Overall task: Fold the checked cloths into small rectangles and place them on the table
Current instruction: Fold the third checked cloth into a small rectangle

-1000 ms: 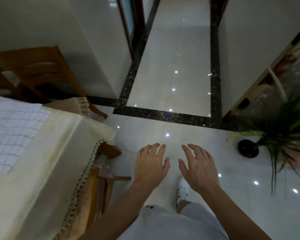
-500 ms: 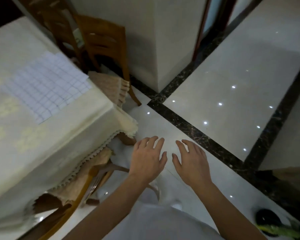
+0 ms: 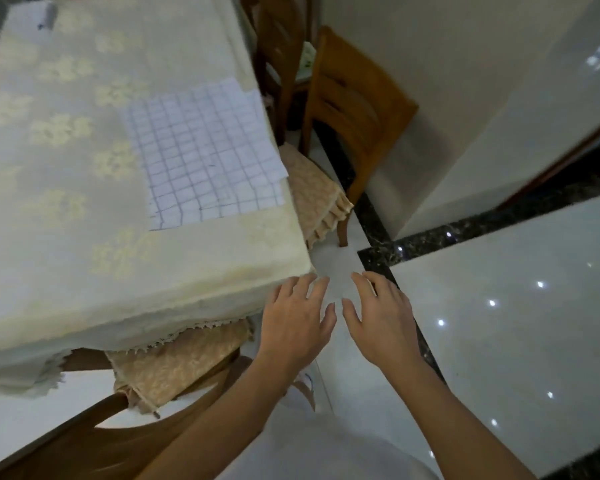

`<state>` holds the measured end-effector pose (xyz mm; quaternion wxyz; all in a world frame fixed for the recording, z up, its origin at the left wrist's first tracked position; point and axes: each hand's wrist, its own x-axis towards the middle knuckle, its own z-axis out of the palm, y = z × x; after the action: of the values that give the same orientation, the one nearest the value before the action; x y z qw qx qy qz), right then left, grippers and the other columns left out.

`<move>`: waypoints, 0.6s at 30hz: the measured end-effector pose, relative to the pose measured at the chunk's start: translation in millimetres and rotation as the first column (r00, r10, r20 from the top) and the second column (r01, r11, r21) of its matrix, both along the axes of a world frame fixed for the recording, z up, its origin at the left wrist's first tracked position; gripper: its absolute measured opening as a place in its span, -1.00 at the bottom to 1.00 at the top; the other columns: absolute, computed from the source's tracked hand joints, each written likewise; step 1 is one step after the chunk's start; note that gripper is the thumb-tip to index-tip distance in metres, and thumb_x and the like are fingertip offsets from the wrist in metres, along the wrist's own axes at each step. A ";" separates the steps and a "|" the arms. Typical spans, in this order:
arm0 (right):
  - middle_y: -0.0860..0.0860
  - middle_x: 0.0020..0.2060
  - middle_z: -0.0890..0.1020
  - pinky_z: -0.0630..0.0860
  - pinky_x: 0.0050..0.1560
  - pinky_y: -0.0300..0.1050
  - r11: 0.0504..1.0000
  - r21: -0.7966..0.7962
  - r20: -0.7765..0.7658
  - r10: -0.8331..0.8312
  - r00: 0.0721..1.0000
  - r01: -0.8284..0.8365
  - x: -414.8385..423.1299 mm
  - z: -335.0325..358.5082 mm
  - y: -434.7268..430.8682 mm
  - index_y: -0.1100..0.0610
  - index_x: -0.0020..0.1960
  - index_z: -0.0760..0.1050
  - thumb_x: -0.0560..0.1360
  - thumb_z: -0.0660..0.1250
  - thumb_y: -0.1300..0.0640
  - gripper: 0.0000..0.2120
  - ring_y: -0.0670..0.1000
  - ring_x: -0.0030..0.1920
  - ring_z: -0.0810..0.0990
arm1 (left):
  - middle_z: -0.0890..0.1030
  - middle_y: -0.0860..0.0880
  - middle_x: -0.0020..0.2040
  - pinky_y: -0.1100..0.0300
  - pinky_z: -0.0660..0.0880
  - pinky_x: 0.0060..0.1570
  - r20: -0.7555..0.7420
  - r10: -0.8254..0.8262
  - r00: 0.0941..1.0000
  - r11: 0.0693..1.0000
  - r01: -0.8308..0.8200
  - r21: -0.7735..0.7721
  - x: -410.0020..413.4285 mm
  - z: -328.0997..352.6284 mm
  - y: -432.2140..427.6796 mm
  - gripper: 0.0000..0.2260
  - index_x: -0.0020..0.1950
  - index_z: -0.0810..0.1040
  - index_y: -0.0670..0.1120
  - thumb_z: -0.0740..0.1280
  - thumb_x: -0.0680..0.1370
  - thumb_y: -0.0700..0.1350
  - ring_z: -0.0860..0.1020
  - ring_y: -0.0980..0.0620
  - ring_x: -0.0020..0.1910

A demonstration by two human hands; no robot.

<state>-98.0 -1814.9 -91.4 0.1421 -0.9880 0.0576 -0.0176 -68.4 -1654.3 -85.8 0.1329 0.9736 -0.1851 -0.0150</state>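
A white cloth with a blue check pattern [image 3: 205, 154] lies flat on the table [image 3: 66, 202], near its right edge, with a second layer showing at its right corner. The table is covered by a cream flowered tablecloth. My left hand [image 3: 297, 320] hovers palm down just off the table's near right corner, fingers apart, holding nothing. My right hand [image 3: 381, 317] is beside it over the floor, also empty with spread fingers. Both hands are well short of the checked cloth.
A wooden chair [image 3: 350, 98] with a beige cushion stands at the table's right side. Another cushioned chair [image 3: 174, 368] is tucked under the near edge. A white wall corner [image 3: 447, 116] rises on the right. The glossy tiled floor [image 3: 499, 323] has a dark border strip.
The view has swung left from the hallway floor toward the table, bringing the checked cloth into full sight. Both hands keep their open, palm-down pose and are now close to the table's corner.
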 end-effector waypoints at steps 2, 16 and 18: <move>0.13 0.32 0.52 0.50 0.24 0.13 0.998 -0.015 -0.010 0.061 0.998 -0.061 44.4 2.0 0.8 0.13 0.41 0.42 0.59 0.24 -0.07 -0.54 0.13 0.28 0.52 | 0.58 -0.03 0.27 -0.02 0.51 0.13 0.016 0.067 0.998 0.998 -0.067 0.012 31.1 -2.0 11.7 -0.57 0.34 0.51 -0.03 0.11 0.59 0.13 0.55 -0.08 0.19; 0.09 0.28 0.52 0.48 0.23 0.16 0.922 0.002 -0.073 0.387 0.919 -0.388 224.2 -8.6 25.6 0.08 0.38 0.42 0.59 0.25 -0.05 -0.59 0.15 0.23 0.52 | 0.60 -0.05 0.26 -0.02 0.52 0.12 0.066 0.403 0.913 0.912 -0.407 0.054 156.5 -12.2 52.0 -0.60 0.33 0.54 -0.04 0.19 0.57 0.11 0.58 -0.09 0.17; 0.08 0.28 0.51 0.49 0.22 0.16 0.896 0.018 -0.066 0.445 0.893 -0.445 248.3 -11.2 26.8 0.07 0.38 0.41 0.59 0.24 -0.06 -0.59 0.14 0.23 0.51 | 0.60 -0.04 0.26 -0.01 0.51 0.13 0.062 0.444 0.894 0.891 -0.448 0.072 172.6 -12.7 52.3 -0.58 0.34 0.53 -0.04 0.15 0.58 0.12 0.57 -0.08 0.18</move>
<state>150.2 -1788.1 -102.6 0.1417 -0.9749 -0.1648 0.0491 104.2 -1601.9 -98.4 0.0876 0.9949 0.0410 0.0295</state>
